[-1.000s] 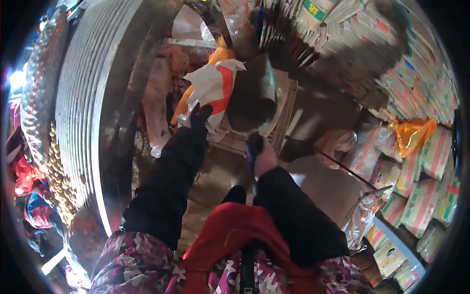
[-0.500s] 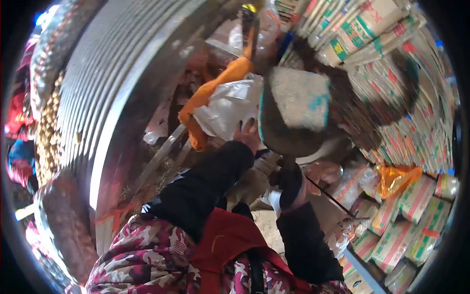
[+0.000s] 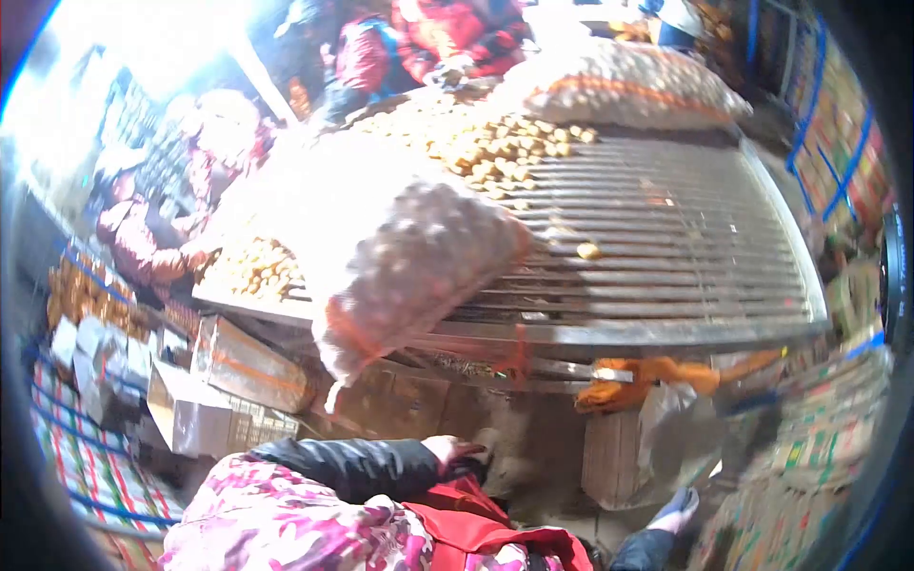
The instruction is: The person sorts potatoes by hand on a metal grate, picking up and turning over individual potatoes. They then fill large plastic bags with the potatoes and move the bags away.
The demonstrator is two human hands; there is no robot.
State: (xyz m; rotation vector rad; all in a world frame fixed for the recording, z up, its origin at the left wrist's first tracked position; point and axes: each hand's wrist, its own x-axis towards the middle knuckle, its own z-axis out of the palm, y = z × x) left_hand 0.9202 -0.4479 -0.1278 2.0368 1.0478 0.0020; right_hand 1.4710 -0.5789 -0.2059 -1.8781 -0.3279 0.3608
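My left hand (image 3: pixel 449 451) is low in front of my body, below the sorting table. Its fingers look loosely stretched, and I see nothing held in them; something dark lies just beyond. Toward the lower right is my right hand (image 3: pixel 674 510), pale with a bluish end and smeared, so its fingers cannot be made out. A full mesh sack of round produce (image 3: pixel 419 252) lies tilted over the near left part of the table (image 3: pixel 685 238), its tied corner hanging over the edge. Loose yellowish potato-like produce (image 3: pixel 495 143) is spread on the slatted top.
Another full mesh sack (image 3: pixel 638 86) lies at the far edge. A person in a red jacket (image 3: pixel 452 38) and a person in pink (image 3: pixel 143 238) are across the table. Cardboard boxes (image 3: pixel 243 366) stand left; orange cloth (image 3: pixel 657 376) and stacked printed sacks (image 3: pixel 800 466) are right.
My view has swung left and up from the stacked sacks to the sorting table. My left hand has drawn back from the white plastic, and the dark bucket-like container is out of view.
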